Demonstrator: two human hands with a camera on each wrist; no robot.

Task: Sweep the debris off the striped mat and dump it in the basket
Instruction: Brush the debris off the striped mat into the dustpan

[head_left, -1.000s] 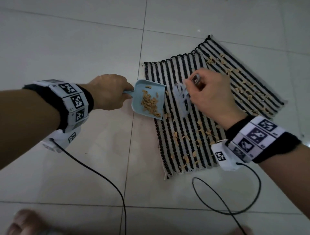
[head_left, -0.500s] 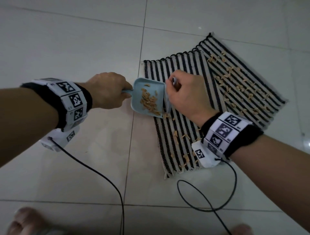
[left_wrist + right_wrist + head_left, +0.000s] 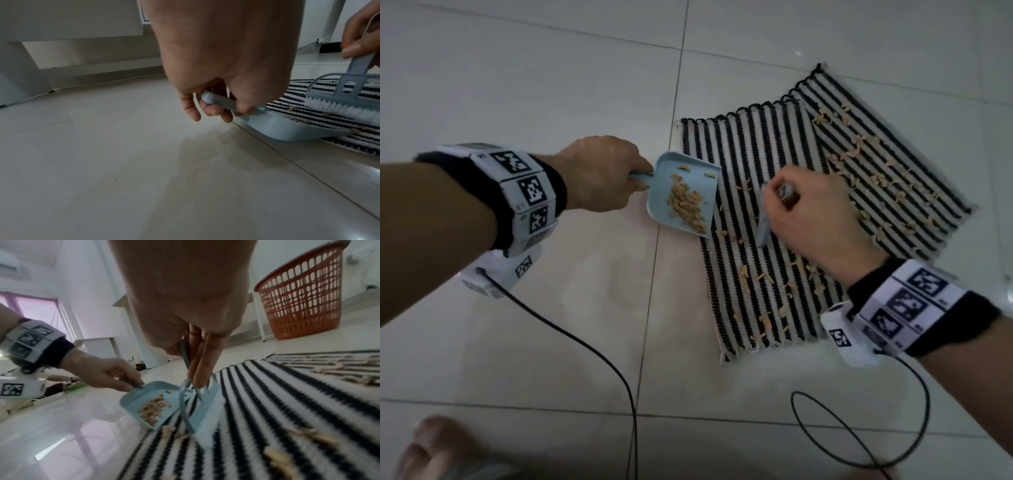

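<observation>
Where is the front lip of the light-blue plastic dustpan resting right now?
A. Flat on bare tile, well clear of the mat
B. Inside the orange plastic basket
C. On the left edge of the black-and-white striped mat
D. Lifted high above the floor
C: the light-blue plastic dustpan, held by the left hand, has its lip overlapping the black-and-white striped mat at the left edge.
</observation>
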